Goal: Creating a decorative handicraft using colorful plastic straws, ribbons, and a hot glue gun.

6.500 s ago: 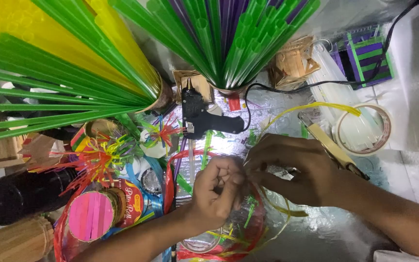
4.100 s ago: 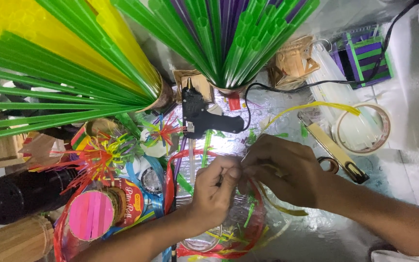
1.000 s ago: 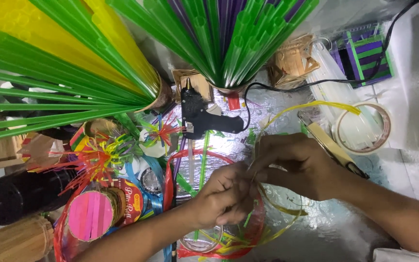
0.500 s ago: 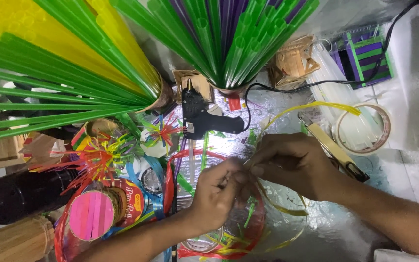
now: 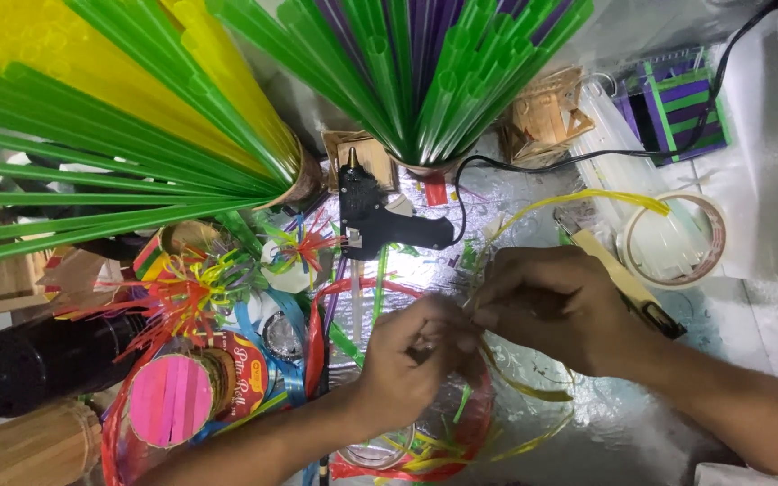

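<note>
**Q:** Where the two hands meet at frame centre, what does each grip hold?

**A:** Left hand [image 5: 411, 360] and right hand [image 5: 556, 306] touch at the fingertips, both pinched shut on a thin yellow strip [image 5: 533, 389]. From that pinch the strip curls out toward 5 o'clock and lies on the foil-covered counter [image 5: 641, 423]. How much of it sits inside each grip cannot be told; the fingers cover it.

**Q:** What lies directly about the hands?

**A:** At 12 o'clock from the left hand, a black glue gun [image 5: 378, 220] lies flat, nozzle toward the top of the frame, its cable running off toward 2 o'clock. At 2 o'clock from the right hand, a roll of clear tape [image 5: 718, 236] lies flat; between the roll and the right wrist, a utility knife [image 5: 619, 281] lies slantwise. Beneath the left hand, red loops [image 5: 479, 423] and loose green and yellow offcuts rest on the counter.

**Q:** And farther out?

**A:** Toward 10 o'clock, a fan of green and yellow straws [image 5: 110, 135]; toward 12 o'clock, a bundle of green and purple straws [image 5: 425, 63]. At 9 o'clock, a pink-topped tin [image 5: 173, 400], with a black cylinder [image 5: 47, 360] just beyond it.
</note>
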